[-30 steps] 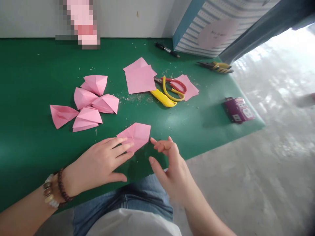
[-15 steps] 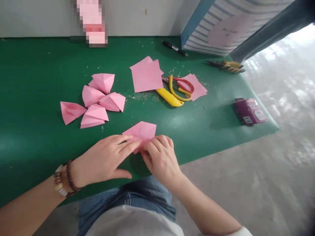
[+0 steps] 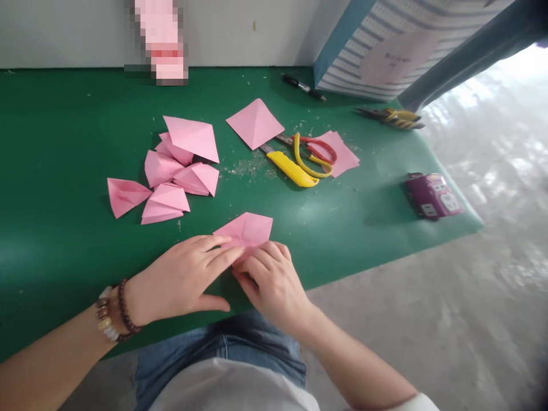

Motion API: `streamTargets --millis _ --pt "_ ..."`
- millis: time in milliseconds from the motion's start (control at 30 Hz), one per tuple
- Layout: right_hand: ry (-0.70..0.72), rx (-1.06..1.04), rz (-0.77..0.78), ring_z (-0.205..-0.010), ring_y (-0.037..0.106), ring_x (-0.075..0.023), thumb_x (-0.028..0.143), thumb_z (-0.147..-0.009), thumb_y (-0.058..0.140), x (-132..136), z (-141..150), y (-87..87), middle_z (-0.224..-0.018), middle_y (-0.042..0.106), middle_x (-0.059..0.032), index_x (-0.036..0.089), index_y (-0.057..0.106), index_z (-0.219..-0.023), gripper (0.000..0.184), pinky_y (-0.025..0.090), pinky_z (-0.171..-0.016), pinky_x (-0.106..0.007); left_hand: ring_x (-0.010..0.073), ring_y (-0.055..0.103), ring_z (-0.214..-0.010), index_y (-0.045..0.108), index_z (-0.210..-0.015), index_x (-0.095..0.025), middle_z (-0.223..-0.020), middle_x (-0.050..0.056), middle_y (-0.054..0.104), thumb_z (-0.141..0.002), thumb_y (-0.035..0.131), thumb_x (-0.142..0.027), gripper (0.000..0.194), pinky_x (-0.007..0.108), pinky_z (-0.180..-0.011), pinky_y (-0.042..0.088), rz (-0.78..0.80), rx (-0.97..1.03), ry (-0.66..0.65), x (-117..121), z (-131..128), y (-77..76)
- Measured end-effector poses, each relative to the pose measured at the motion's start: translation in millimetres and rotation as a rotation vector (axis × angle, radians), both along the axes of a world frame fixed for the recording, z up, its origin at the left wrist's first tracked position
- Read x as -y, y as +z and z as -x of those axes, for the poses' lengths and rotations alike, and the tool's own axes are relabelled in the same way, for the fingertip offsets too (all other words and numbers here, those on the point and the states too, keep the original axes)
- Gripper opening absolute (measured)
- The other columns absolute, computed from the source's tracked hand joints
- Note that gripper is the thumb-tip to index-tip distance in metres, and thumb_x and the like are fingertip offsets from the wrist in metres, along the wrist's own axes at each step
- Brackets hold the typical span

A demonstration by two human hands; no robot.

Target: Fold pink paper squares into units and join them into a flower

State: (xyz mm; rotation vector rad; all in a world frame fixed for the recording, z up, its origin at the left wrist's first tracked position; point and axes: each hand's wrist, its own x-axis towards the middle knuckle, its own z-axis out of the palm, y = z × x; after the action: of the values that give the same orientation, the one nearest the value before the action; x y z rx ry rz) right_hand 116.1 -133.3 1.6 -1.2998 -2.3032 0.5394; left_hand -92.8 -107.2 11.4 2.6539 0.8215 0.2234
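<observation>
Folded pink paper [image 3: 248, 228] lies front and centre on the green mat [image 3: 64, 171], just in from the mat's near edge, and both hands are right on it! The left hand [image 3: 180, 279] lies flat and spread across the paper's left side, pinning it down, a beaded bracelet [image 3: 112, 311] on that wrist. The right hand [image 3: 272, 285] comes in from the lower right and curls over the near corner, pinching it. The hands are together at the paper, and that corner is hidden beneath them, so I can't tell how the layers lie there.

This is the tense spot: the sheet looks light, and the mat looks smooth. If the left hand eases off, the paper could skate sideways. If the right-hand pinch drifts, a crease could land off line. And watch those paper scraps [image 3: 246, 169] at centre: one caught underneath could spoil a clean edge.

Up at the upper left sits a cluster of folded pink pieces [image 3: 171, 168]. Top centre, a flat pink diamond sheet [image 3: 255, 123] lies near a yellow utility knife [image 3: 291, 169] and red-and-yellow-handled scissors [image 3: 312, 154], which rest on another pink sheet [image 3: 345, 162]. That knife is well apart from the hands for now.
</observation>
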Motion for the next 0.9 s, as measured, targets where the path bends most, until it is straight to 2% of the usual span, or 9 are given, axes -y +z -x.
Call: streamTargets --millis 100,167,233,333,533,700,900 --pt "-0.002 -0.088 -0.035 -0.081 0.057 -0.0182 0.015 -0.088 0.058 -11 -13 1.7 -0.083 0.069 -0.0025 0.021 0.061 -0.085 0.006 0.045 -0.08 -0.037 0.0301 0.05 -0.122 0.044 -0.137 -0.014 -0.136 0.013 0.055 -0.079 0.068 -0.048 0.072 0.045 -0.1 0.045 -0.01 -0.013 -0.02 2 0 -1.0" --pt "-0.056 -0.083 -0.111 -0.1 0.057 -0.0221 0.011 -0.088 0.053 -23 -29 0.9 -0.103 0.068 -0.0073 0.021 0.061 -0.102 0.02 0.047 -0.087 -0.041 0.0308 0.049 -0.123 0.043 -0.138 -0.017 -0.137 0.011 0.055 -0.079 0.068 -0.047 0.071 0.047 -0.1 0.045 -0.032 -0.029 -0.046 2 0 -2.1" --pt "-0.043 -0.016 -0.16 -0.113 0.053 -0.025 0.007 -0.089 0.046 -37 -45 -1.9 -0.121 0.061 -0.0109 0.021 0.061 -0.111 0.03 0.047 -0.093 -0.045 0.0312 0.05 -0.122 0.048 -0.135 -0.018 -0.134 0.009 0.057 -0.079 0.069 -0.047 0.067 0.047 -0.1 0.045 -0.064 -0.032 -0.074 1 0 -3.5" --pt "0.027 0.079 -0.197 -0.118 0.052 -0.0267 0.008 -0.091 0.044 -51 -60 -7.2 -0.133 0.054 -0.0135 0.022 0.062 -0.116 0.034 0.048 -0.095 -0.048 0.0308 0.052 -0.121 0.057 -0.125 -0.016 -0.129 0.011 0.061 -0.079 0.068 -0.049 0.058 0.046 -0.102 0.044 -0.115 0.004 -0.116 -4 3 -5.3" --pt "0.199 0.09 -0.297 -0.115 0.056 -0.025 0.015 -0.091 0.054 -54 -60 -6.6 -0.125 0.06 -0.0109 0.023 0.067 -0.104 0.02 0.052 -0.09 -0.043 0.0301 0.057 -0.117 0.063 -0.116 -0.014 -0.119 0.012 0.066 -0.086 0.059 -0.048 0.045 0.05 -0.105 0.042 -0.181 0.071 -0.123 -19 14 -5.3" --pt "0.224 0.127 -0.379 -0.11 0.058 -0.0237 0.014 -0.091 0.055 -46 -56 -4.4 -0.124 0.061 -0.0126 0.021 0.065 -0.109 0.022 0.053 -0.088 -0.04 0.0319 0.057 -0.118 0.067 -0.11 -0.017 -0.12 0.014 0.065 -0.085 0.06 -0.047 0.04 0.052 -0.103 0.044 -0.188 0.061 -0.101 -21 15 -6.2" --pt "0.304 0.175 -0.417 -0.115 0.055 -0.0226 0.014 -0.092 0.053 -45 -50 -0.3 -0.12 0.065 -0.0086 0.02 0.068 -0.091 0.016 0.05 -0.091 -0.038 0.0294 0.055 -0.121 0.064 -0.112 -0.013 -0.124 0.014 0.064 -0.086 0.059 -0.046 0.042 0.05 -0.108 0.04 -0.164 0.057 -0.12 -19 11 -7.2"
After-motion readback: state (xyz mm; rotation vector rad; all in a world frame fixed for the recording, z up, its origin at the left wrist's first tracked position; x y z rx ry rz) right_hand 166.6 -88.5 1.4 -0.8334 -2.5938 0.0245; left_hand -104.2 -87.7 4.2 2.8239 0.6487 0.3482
